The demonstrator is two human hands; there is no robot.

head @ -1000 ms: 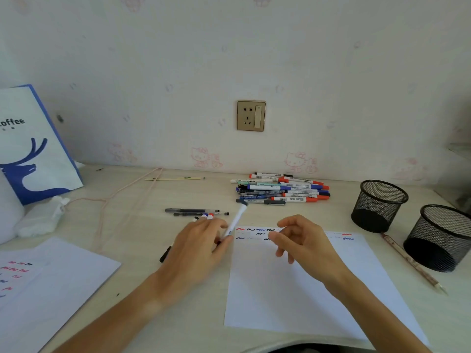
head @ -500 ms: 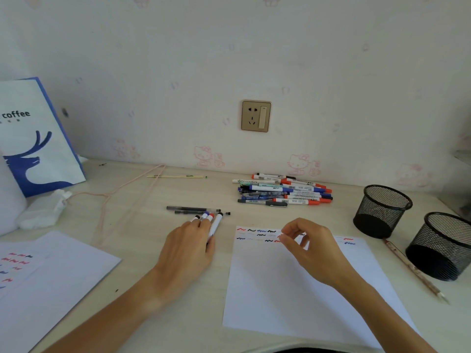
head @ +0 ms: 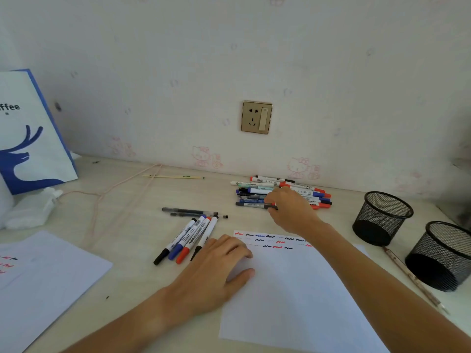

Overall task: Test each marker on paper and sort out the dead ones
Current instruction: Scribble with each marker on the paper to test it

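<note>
My left hand [head: 216, 266] lies flat on the paper [head: 293, 301]; my right hand [head: 290, 210] curls into the marker pile [head: 257, 192], grip unclear. Bag [head: 33, 138] reads "ffee".

Head view — down at desk [head: 132, 205].

Pale cartoon-cat wallpaper [head: 229, 59] with a gold socket [head: 256, 117] above a beige desk [head: 127, 205].
</note>
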